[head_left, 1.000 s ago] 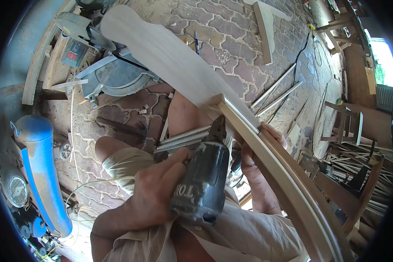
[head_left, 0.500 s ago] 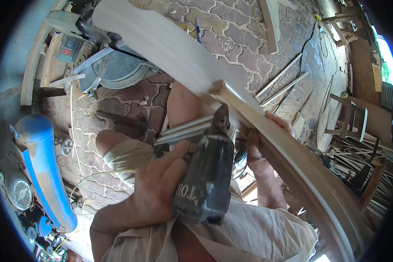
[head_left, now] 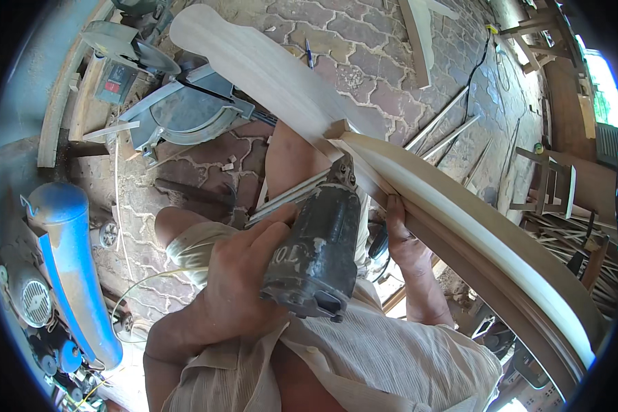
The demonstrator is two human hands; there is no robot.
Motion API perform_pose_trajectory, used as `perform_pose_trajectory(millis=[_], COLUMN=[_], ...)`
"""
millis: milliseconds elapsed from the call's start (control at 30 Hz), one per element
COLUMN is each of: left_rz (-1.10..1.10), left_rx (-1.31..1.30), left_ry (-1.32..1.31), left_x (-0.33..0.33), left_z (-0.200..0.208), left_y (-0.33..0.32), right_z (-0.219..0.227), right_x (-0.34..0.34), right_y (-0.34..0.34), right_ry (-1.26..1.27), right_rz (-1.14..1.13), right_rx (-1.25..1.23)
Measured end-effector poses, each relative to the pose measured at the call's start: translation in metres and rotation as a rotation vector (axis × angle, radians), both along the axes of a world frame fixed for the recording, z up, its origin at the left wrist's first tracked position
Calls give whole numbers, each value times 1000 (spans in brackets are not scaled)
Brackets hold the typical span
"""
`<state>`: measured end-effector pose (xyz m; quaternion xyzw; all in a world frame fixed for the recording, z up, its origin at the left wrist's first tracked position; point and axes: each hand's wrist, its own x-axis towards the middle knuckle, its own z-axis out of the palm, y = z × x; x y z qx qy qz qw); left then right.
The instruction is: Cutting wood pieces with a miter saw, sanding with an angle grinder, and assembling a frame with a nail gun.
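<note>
My left hand (head_left: 244, 275) is wrapped round the handle of a black, worn air nail gun (head_left: 316, 240). Its nose meets, or comes very close to, the joint between two wooden parts. My right hand (head_left: 406, 240) grips the lower edge of a long moulded wooden piece (head_left: 474, 213), thumb on the near side and the other fingers hidden behind it. That piece runs from the joint toward the lower right. A pale, curved-edge board (head_left: 268, 75) reaches from the joint to the upper left. A thin pale hose (head_left: 144, 276) trails left from near my left hand.
A mitre saw (head_left: 185, 103) stands on the paved floor (head_left: 364, 38) at upper left. To the left is a blue cylindrical tank (head_left: 69, 254) beside a grey motor (head_left: 34, 302). Wooden strips (head_left: 450, 137) and a cable (head_left: 475, 69) lie beyond, with stools (head_left: 542, 182) at right.
The wooden assembly has tilted, so more of the moulded piece's upper face shows. My right fingers have gone behind it. The nail gun has risen slightly with my left hand.
</note>
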<state>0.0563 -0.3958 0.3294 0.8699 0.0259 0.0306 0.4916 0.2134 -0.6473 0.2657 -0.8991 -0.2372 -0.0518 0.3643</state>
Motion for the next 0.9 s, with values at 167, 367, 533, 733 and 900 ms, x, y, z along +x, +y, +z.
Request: perform_pose_trajectory(millis=[167,367,533,733,900], left_rz=[11,-17,-5,-20,-8], left_rx=[-30,11,-18,8,-34], left_ry=[-18,-13,-16,-29,30], left_x=[1,1,2,1,1], left_z=[-2,2,1,1,6], left_y=[2,4,3,6,7], right_z=[-5,-5,-3,5,6], right_x=[-4,-7,-7,-5,-5], right_y=[-6,-11,-12,-4,-3], right_ry=[1,-1,-18,-16,-11], right_rz=[-4,-9,5,20,24], right_rx=[-3,-21,-49,-34,-24])
